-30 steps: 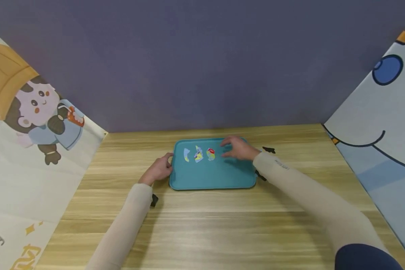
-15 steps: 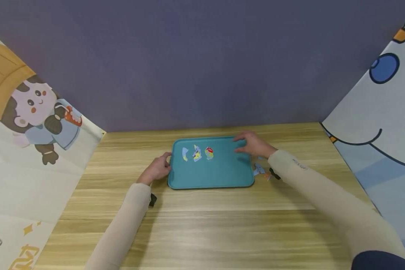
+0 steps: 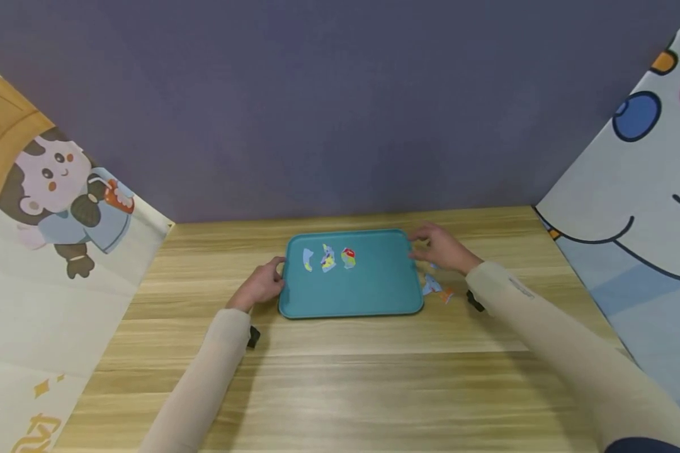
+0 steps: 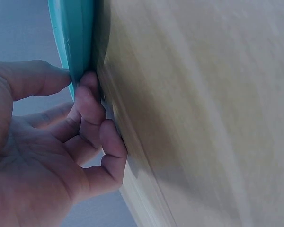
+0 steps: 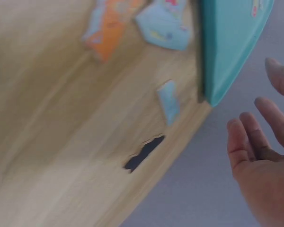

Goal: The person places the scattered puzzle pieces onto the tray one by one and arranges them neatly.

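Teal tray, left grip pinching, sleeve print (illegible)

Tray: teal, rounded corners, low rim, lying flat mid-frame; left rim pinched by left hand, right hand near upper-right corner. On its upper-left area, three flat pieces, apart, in a row: pale-blue crescent, blue-yellow-purple piece, red-topped piece. Right of tray: blue piece just beside rim, orange piece. Right-wrist view: small pale-blue piece near centre, dark jagged piece below.
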Motion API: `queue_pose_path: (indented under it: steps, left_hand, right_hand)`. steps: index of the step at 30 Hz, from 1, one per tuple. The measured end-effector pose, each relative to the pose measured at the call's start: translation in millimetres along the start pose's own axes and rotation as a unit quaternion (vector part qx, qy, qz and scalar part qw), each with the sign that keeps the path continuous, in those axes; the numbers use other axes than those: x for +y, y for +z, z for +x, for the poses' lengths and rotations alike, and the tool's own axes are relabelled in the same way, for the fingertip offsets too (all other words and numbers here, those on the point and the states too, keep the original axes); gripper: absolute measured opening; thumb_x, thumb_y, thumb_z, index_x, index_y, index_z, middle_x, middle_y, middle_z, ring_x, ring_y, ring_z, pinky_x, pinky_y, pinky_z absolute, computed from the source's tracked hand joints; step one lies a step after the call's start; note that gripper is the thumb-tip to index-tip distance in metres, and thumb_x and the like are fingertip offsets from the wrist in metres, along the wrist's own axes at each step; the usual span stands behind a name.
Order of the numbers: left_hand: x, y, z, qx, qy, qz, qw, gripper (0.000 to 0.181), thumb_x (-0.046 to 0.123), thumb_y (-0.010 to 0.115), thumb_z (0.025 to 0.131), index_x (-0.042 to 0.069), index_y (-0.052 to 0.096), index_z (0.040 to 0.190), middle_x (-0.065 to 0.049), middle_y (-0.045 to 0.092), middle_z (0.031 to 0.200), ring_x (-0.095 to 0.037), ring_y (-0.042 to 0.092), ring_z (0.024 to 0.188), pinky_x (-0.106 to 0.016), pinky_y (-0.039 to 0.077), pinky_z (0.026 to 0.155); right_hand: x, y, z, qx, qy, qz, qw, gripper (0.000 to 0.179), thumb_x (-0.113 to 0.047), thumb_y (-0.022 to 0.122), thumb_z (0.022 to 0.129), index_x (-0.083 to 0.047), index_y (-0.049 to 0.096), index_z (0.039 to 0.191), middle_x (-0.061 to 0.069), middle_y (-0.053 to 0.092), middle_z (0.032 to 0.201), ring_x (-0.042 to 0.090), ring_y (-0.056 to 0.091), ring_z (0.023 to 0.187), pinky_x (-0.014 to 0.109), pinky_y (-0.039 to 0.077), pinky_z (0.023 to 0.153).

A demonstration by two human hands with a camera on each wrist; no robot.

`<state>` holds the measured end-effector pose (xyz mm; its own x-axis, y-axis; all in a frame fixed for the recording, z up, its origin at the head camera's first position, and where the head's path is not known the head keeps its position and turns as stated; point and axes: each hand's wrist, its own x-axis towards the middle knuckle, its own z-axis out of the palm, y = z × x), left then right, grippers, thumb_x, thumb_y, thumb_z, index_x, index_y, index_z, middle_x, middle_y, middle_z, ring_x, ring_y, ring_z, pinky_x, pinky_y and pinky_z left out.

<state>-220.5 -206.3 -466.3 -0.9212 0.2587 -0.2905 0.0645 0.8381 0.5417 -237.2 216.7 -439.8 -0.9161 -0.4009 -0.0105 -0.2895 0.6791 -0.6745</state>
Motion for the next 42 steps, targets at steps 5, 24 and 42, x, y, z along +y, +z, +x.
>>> queue_pose_path:
  steps: [5, 24, 42]
  left_hand:
    - [-1.5, 0.7, 0.4, 0.0, -0.001, 0.004, 1.0, 0.06, 0.005, 0.053, 0.091, 0.003, 0.028, 0.145, -0.016, 0.062, 0.097, -0.02, 0.057, 0.072, -0.032, 0.048, 0.061]
    - [-2.2, 0.7, 1.2, 0.004, 0.002, 0.005, 1.0, 0.059, 0.004, 0.051, 0.091, 0.003, 0.028, 0.145, -0.015, 0.062, 0.093, -0.02, 0.056, 0.068, -0.031, 0.047, 0.057]
    - [0.4, 1.1, -0.4, 0.002, -0.001, 0.004, 1.0, 0.06, 0.004, 0.052, 0.09, 0.004, 0.028, 0.146, -0.015, 0.062, 0.094, -0.02, 0.057, 0.068, -0.031, 0.047, 0.058]
  right_hand:
    - [13, 0, -12.9, 0.009, 0.0, -0.009, 0.9999, 0.042, -0.013, 0.069, 0.086, 0.003, 0.059, 0.124, 0.02, 0.048, 0.129, 0.035, 0.047, 0.11, 0.049, 0.041, 0.088]
    - [50, 2, -26.9, 0.007, -0.015, -0.046, 0.9988, 0.042, -0.003, 0.071, 0.082, 0.007, 0.058, 0.121, 0.021, 0.056, 0.119, 0.038, 0.054, 0.107, 0.049, 0.044, 0.089]
    - [58, 5, -14.2, -0.002, 0.003, -0.073, 0.9973, 0.04, -0.007, 0.074, 0.08, 0.007, 0.061, 0.116, 0.019, 0.058, 0.113, 0.035, 0.055, 0.104, 0.045, 0.045, 0.087]
